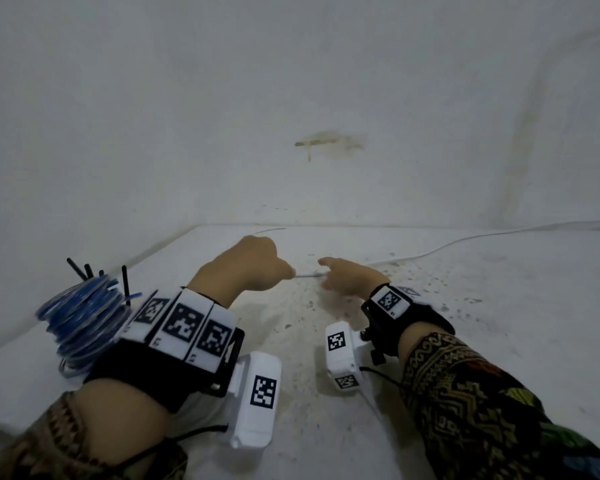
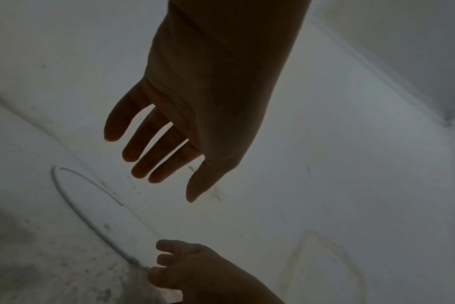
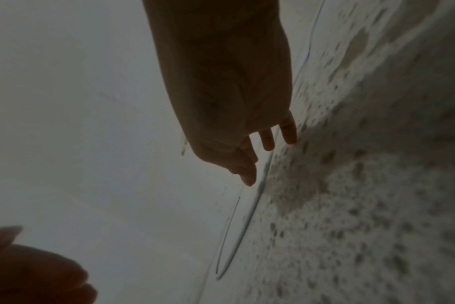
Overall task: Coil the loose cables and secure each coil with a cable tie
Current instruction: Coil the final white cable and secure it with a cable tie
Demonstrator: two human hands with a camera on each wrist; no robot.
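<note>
— What are the hands doing?

— The left hand (image 2: 208,98) is spread wide, fingers straight, holding nothing; it hovers over the floor (image 1: 499,323). The right hand (image 3: 234,92) reaches down with fairly straight fingers (image 3: 288,131) right beside the thin pale cable (image 1: 465,239). Neither wrist view shows a closed grip, and I cannot tell whether the fingertips actually touch it.

— Where does that cable lie?

— Flat on the floor. It comes in from the far right, passes the right hand, shows as a short stretch between the two hands, and bends back on itself beyond the left hand, with its free end near the far wall (image 1: 291,81). No wound turns at all; it lies loose.

— Anything finished?

— At the near left, just beside the left wrist, there is a blue coil (image 1: 80,317) of many turns with black cable ties (image 1: 125,282) sticking up from it. Whether a tie is cinched around it or the ties merely rest there, I cannot make out. The winding of that one looks done.

— So how far along?

— I would judge one cable coiled and the pale one only just being approached. What remains: pick it up, wind it and fasten a tie. No other loose cable is in view.
</note>
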